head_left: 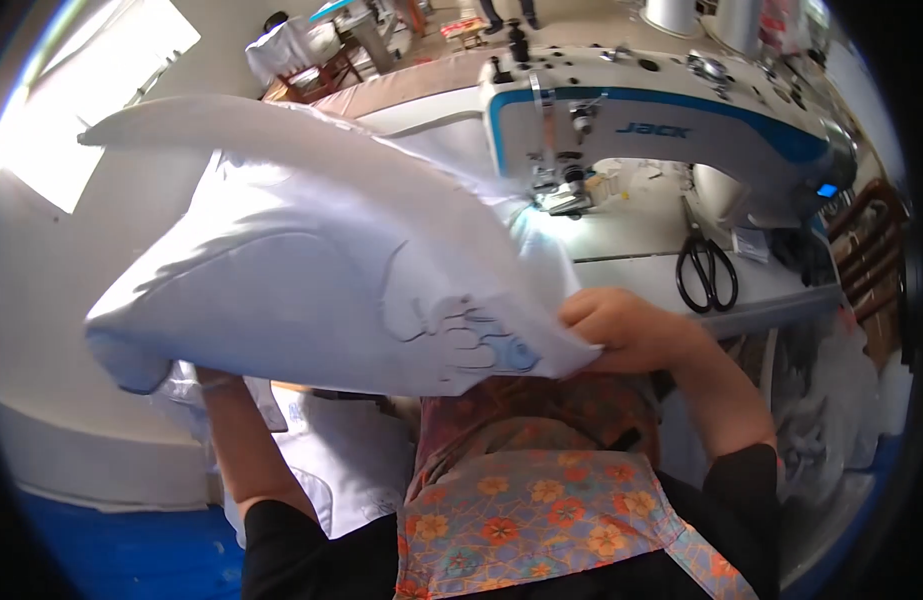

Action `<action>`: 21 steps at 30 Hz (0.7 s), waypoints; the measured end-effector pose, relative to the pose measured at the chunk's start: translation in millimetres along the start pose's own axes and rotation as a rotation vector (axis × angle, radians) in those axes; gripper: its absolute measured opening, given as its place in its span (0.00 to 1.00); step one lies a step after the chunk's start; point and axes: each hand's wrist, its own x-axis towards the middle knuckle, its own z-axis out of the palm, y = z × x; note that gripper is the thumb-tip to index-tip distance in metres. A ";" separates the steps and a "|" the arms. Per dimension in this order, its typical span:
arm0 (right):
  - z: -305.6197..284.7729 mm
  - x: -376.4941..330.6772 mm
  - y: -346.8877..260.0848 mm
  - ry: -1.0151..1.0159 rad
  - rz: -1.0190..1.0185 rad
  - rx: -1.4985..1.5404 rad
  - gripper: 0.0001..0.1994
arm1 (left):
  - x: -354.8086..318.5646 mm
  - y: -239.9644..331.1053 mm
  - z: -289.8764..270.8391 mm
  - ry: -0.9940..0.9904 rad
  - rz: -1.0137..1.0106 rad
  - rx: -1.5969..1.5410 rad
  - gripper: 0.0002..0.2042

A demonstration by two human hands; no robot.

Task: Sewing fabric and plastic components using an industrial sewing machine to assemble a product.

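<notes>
A large white cloth piece [281, 260] with a line-drawn motif and a small blue figure billows in front of me, raised off the table and slightly blurred along its upper edge. My right hand [616, 328] is closed on its right corner, just in front of the sewing table's edge. Beneath the cloth's lower left part is my left hand [213, 376]; the cloth covers its fingers, so its grip is hidden. Part of the cloth reaches toward the presser foot [563, 200] of a white and blue sewing machine [671, 120]; whether it lies under the foot I cannot tell.
Black-handled scissors [707, 270] lie on the sewing table [631, 275] at the right. More white cloth pieces [351, 460] are stacked low at the left, near a blue surface [121, 550]. A wooden chair [871, 260] stands at far right, and a person's legs [509, 14] show at the back.
</notes>
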 end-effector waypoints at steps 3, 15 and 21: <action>24.1 27.2 0.3 0.002 -0.144 -0.090 0.07 | 74.5 -88.7 22.0 0.015 0.032 -0.031 0.18; 109.6 -3.9 44.1 0.219 -0.098 -0.220 0.14 | 32.9 54.9 8.1 -0.143 0.103 -0.306 0.18; 115.6 -5.3 47.8 0.322 -0.134 -0.266 0.15 | -90.0 31.4 -44.9 -0.282 0.009 -0.391 0.18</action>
